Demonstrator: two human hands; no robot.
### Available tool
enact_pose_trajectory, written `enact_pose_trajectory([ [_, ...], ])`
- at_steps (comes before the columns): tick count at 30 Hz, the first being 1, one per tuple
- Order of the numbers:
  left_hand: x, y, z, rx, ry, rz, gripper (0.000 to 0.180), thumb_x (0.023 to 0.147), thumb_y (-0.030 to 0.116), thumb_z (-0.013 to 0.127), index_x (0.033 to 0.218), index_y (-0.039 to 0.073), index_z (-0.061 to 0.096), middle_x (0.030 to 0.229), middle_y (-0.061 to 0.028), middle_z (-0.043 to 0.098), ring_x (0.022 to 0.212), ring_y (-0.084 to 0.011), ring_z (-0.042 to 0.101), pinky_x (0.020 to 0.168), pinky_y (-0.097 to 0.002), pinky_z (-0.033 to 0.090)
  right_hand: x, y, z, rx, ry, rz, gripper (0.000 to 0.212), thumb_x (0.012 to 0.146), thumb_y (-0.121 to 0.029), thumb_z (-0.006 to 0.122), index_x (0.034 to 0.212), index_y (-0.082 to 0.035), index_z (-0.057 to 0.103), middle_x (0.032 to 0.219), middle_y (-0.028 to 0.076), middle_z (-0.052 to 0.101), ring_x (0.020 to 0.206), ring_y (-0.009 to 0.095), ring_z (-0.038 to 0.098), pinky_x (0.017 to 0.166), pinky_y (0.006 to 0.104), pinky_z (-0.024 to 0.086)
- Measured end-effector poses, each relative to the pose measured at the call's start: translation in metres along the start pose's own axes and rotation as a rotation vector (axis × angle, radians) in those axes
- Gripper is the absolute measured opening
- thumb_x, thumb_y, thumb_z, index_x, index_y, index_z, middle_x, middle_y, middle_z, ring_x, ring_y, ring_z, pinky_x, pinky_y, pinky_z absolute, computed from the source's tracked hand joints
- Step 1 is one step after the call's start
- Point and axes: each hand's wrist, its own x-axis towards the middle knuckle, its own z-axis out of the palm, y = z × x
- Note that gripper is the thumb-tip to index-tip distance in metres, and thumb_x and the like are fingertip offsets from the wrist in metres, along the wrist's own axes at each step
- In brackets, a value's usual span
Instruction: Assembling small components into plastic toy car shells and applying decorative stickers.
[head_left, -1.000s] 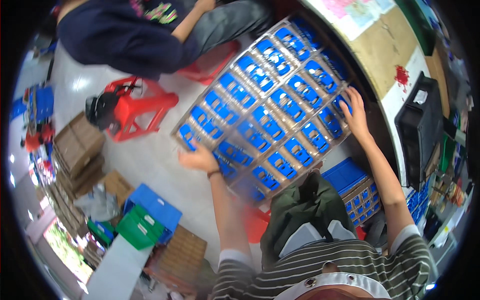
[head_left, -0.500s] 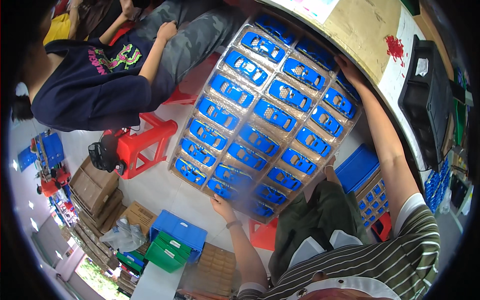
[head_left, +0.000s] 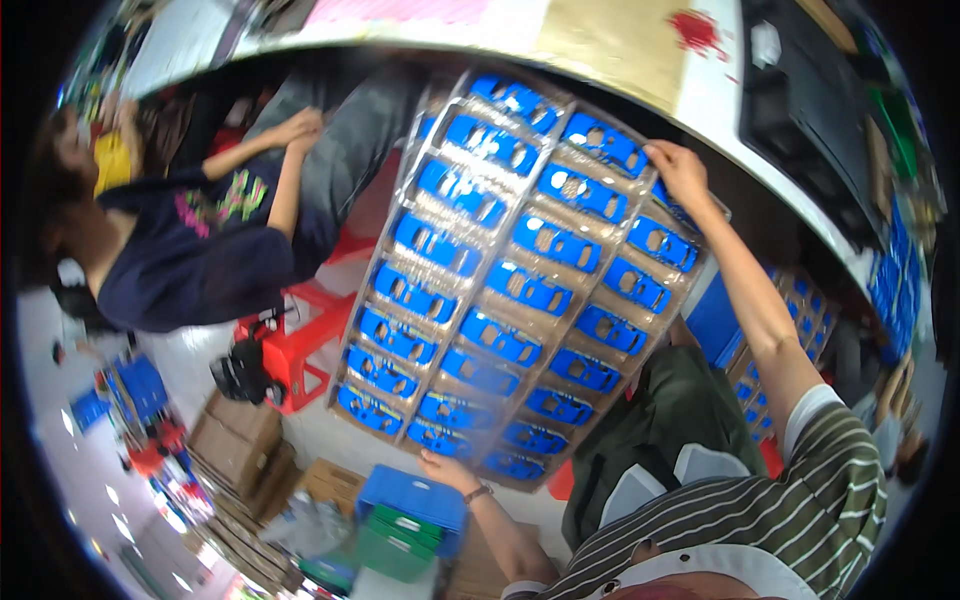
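Observation:
A large clear plastic tray [head_left: 515,205] with rows of compartments spans the space in front of me, tilted. Blue toy car body shells [head_left: 530,288] with cut-out windows lie in its compartments. My right hand [head_left: 680,172] grips the tray's far right edge, fingers curled over the rim. At the near edge, my left hand [head_left: 447,470] holds the rim, its fingers partly hidden by the tray. More blue shows beneath the far left edge; whether a second tray lies there I cannot tell.
A worktable [head_left: 610,40] with red bits [head_left: 697,33] and a black bin [head_left: 810,110] borders the far side. A seated person [head_left: 200,240] is at left, near a red stool [head_left: 310,350]. Blue [head_left: 410,495] and green crates [head_left: 395,540] stand below left; another tray [head_left: 755,385] of blue parts is right.
My view has swung, so the table and the seated person appear shifted. The tray has shifted slightly lower in view; both hands keep hold of its edges.

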Motion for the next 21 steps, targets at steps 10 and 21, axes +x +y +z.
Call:
enact_pose_trajectory([
  [10, 0.022, 0.045, -0.024, -0.085, -0.244, 0.092, 0.048, 0.098, 0.029, 0.035, 0.116, -0.014, 0.045, 0.108, -0.0282, 0.053, 0.087, -0.0327, 0.053, 0.079, -0.0412, 0.044, -0.096, 0.118, 0.008, 0.078, 0.272, 0.137, 0.029, 0.086, -0.037, 0.055, 0.098, -0.014, 0.067, 0.084, 0.013, 0.066, 0.077, 0.031, 0.064, 0.069, 0.0395, 0.049],
  [21, -0.109, 0.174, 0.091, 0.089, -0.658, 0.592, 0.053, 0.096, 0.03, 0.037, 0.127, -0.013, 0.038, 0.13, -0.0301, 0.041, 0.114, -0.038, 0.044, 0.099, -0.0398, 0.033, -0.368, 0.344, -0.094, 0.236, 0.631, 0.8, 0.032, 0.087, -0.037, 0.052, 0.102, -0.012, 0.066, 0.089, 0.016, 0.065, 0.085, 0.034, 0.062, 0.073, 0.0397, 0.047],
])
